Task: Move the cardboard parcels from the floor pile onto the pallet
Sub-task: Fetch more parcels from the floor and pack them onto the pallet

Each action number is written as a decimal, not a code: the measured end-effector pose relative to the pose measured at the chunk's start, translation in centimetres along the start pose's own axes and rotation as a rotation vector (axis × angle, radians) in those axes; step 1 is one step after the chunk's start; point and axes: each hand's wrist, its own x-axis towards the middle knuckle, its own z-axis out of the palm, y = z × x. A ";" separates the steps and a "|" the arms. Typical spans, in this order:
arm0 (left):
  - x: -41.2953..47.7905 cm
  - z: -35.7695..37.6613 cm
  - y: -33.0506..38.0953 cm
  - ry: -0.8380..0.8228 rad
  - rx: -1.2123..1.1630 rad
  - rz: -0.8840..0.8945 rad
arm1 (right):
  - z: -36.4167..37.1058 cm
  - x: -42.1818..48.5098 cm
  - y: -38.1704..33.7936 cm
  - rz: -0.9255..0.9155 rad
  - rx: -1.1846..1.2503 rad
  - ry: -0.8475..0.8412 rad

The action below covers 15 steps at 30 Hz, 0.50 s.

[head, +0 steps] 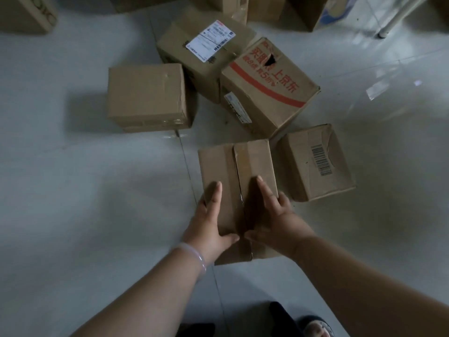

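While both hands clamp it from the sides in the head view, left hand (211, 221) and right hand (274, 215) with thumbs on the near top edge, the taped parcel (237, 181) sits low over the white floor (73, 190), near the barcode box (315, 164). Small stiff cardboard, probably light; the smooth tape looks slick, so hold the side walls, not the split centre seam. No pallet in view.

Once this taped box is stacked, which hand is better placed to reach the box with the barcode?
Probably the right. The right hand grips the taped box on the side facing the barcode box, which sits just beyond it. The left hand would have to cross over.
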 end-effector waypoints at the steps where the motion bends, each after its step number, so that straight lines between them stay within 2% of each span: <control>1: -1.2 -1.9 0.6 0.009 0.006 0.004 | -0.9 -1.2 -1.6 -0.015 0.018 0.011; 9: -15.4 -19.5 8.1 0.143 -0.048 0.060 | -10.6 -14.8 -18.2 -0.134 0.092 -0.015; 15: -28.3 -35.3 14.3 0.249 -0.196 0.024 | -18.6 -26.5 -35.0 -0.253 -0.006 -0.061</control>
